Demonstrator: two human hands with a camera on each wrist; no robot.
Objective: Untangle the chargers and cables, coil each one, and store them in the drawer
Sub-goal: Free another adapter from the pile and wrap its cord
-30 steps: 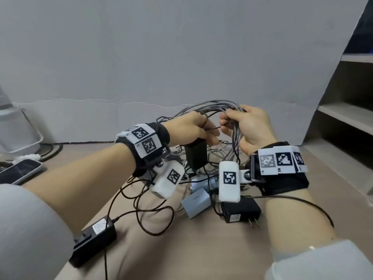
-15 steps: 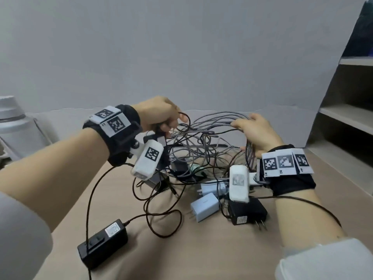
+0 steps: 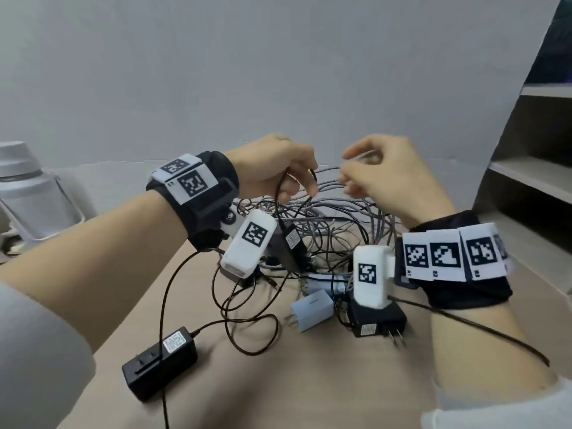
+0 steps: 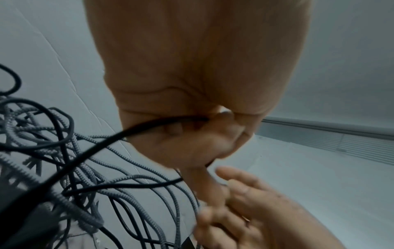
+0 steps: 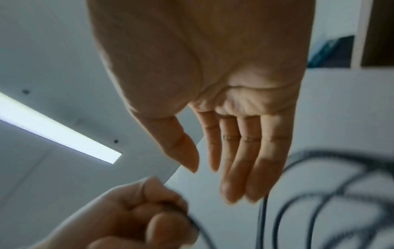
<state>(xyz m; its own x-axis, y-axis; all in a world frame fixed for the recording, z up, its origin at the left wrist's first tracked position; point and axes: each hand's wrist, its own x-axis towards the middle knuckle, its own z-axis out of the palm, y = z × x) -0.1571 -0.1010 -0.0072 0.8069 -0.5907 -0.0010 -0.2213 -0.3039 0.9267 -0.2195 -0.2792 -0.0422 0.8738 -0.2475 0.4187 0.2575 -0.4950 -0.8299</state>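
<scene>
A tangle of grey braided and thin black cables (image 3: 334, 218) lies on the beige table (image 3: 309, 391). My left hand (image 3: 294, 181) is raised over it and grips a black cable (image 4: 127, 133) in its fist. A black adapter (image 3: 291, 243) hangs on that cable just below. My right hand (image 3: 353, 171) hovers close beside the left, blurred. In the right wrist view its fingers (image 5: 232, 160) are straight and hold nothing. On the table lie a black power brick (image 3: 161, 360), a pale blue charger (image 3: 312, 311) and a black plug adapter (image 3: 377, 320).
A white lidded jug (image 3: 28, 193) stands at the far left. A shelf unit (image 3: 532, 181) rises along the right side. A grey wall closes the back. Thin black wires run from both wrist cameras across the table.
My right hand has let go of the grey cable bundle, risen and opened. My left hand has swung back right towards it with the black cable; the grey loops have dropped.
</scene>
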